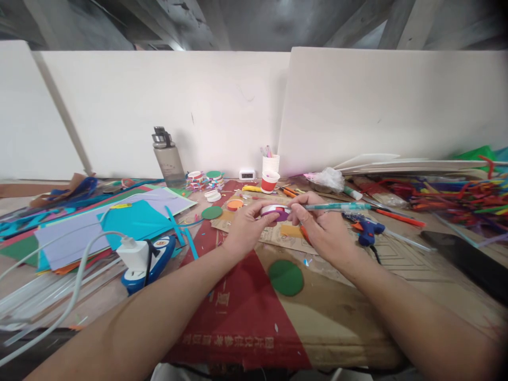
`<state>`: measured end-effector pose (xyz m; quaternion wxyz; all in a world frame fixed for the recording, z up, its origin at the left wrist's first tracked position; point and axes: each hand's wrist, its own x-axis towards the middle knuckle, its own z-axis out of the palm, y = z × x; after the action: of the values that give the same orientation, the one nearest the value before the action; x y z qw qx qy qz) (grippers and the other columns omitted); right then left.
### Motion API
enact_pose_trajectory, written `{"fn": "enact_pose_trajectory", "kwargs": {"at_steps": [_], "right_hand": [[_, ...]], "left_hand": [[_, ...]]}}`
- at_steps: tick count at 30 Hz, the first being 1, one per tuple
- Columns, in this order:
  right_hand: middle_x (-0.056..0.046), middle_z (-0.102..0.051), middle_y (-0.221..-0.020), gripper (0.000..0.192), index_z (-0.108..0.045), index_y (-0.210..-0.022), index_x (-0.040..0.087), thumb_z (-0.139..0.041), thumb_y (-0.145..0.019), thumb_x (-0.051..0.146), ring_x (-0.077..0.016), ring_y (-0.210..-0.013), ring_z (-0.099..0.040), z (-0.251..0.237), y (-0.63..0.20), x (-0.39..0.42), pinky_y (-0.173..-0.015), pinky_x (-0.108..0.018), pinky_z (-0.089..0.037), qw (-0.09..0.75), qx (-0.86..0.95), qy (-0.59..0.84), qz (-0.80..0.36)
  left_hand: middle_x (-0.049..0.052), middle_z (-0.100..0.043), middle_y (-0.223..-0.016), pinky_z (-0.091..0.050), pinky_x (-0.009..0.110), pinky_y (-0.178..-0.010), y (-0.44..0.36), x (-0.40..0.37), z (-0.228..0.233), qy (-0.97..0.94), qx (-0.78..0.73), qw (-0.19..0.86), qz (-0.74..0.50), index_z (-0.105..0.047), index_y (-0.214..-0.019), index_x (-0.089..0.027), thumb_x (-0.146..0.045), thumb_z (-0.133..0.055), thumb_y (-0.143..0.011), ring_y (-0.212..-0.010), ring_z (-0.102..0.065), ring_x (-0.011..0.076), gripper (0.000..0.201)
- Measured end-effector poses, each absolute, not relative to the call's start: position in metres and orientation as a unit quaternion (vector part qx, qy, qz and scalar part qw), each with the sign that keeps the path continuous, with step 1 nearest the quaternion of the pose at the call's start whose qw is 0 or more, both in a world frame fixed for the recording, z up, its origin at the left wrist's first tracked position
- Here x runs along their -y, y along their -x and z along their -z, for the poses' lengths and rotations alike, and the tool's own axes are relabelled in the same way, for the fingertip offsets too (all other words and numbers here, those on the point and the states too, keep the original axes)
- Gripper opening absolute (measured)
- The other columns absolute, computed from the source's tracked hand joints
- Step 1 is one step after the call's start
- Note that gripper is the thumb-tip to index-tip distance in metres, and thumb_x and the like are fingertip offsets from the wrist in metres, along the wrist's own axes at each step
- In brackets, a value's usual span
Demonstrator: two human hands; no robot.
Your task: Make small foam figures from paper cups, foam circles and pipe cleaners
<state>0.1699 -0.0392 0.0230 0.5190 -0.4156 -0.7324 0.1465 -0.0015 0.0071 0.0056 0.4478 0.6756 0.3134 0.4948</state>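
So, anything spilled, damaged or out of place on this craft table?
Nothing spilled or broken. The table is cluttered: coloured paper sheets fanned loosely at left, pipe cleaners in a heap at right, scraps scattered about. Both hands hold a small purple-and-white roll.

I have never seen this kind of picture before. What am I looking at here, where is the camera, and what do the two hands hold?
There is no machine here: these are a person's two bare hands. The one picture comes from a camera worn on the person's head, looking forward and down, so both arms reach in from the bottom edge.

The left hand holds a small round purple and white piece by its edge. The right hand also touches that piece and holds a teal pen that points to the right.

They work over a cardboard-covered table. On it lie a green paper circle, coloured paper sheets on the left, a blue glue gun and pipe cleaners on the right. A water bottle and paper cups stand at the back by the white wall.
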Motion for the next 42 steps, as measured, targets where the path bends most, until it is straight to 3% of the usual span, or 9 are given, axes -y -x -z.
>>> {"fn": "enact_pose_trajectory", "kwargs": {"at_steps": [5,17,25,35,42], "right_hand": [[-0.001,-0.062,-0.081,0.016,-0.053,-0.089,0.023,-0.044,-0.097,0.033,-0.0164,-0.075,-0.057,-0.0253,-0.1680,0.0413,-0.072,-0.030,-0.041,0.500,0.740,0.434,-0.117],[0.002,-0.057,-0.069,0.027,-0.054,-0.075,0.021,-0.047,-0.096,0.036,-0.0137,-0.067,-0.056,-0.0281,-0.1709,0.0397,-0.066,-0.027,-0.041,0.520,0.717,0.414,-0.211],[0.003,-0.054,-0.067,0.021,-0.052,-0.081,0.022,-0.047,-0.097,0.034,-0.0143,-0.069,-0.057,-0.0239,-0.1701,0.0425,-0.069,-0.029,-0.043,0.557,0.695,0.406,-0.206],[0.000,-0.060,-0.079,0.020,-0.056,-0.089,0.022,-0.045,-0.098,0.036,-0.0145,-0.073,-0.055,-0.0199,-0.1674,0.0426,-0.070,-0.029,-0.043,0.523,0.733,0.400,-0.170],[0.000,-0.060,-0.074,0.022,-0.055,-0.088,0.023,-0.045,-0.097,0.040,-0.0155,-0.068,-0.055,-0.0195,-0.1681,0.0421,-0.066,-0.029,-0.043,0.514,0.736,0.411,-0.160]], "left_hand": [[0.006,-0.071,-0.097,-0.054,0.026,-0.072,0.0020,-0.0079,-0.0042,-0.693,-0.311,0.422,-0.494,-0.072,-0.098,-0.017,-0.028,-0.068,-0.079,-0.088,-0.064,0.0173,0.022],[0.005,-0.072,-0.097,-0.053,0.028,-0.080,0.0012,-0.0065,-0.0038,-0.719,-0.311,0.379,-0.493,-0.074,-0.093,-0.018,-0.025,-0.067,-0.080,-0.092,-0.065,0.0180,0.016],[0.004,-0.073,-0.098,-0.053,0.027,-0.077,0.0025,-0.0089,-0.0018,-0.733,-0.317,0.355,-0.486,-0.073,-0.095,-0.019,-0.026,-0.066,-0.080,-0.091,-0.064,0.0178,0.018],[0.001,-0.075,-0.092,-0.050,0.030,-0.083,0.0005,-0.0027,-0.0063,-0.760,-0.326,0.304,-0.473,-0.074,-0.091,-0.022,-0.019,-0.064,-0.080,-0.086,-0.065,0.0174,0.015],[0.000,-0.075,-0.091,-0.051,0.029,-0.082,-0.0003,-0.0026,-0.0056,-0.758,-0.317,0.314,-0.476,-0.074,-0.092,-0.022,-0.017,-0.064,-0.079,-0.085,-0.065,0.0173,0.017]]}}
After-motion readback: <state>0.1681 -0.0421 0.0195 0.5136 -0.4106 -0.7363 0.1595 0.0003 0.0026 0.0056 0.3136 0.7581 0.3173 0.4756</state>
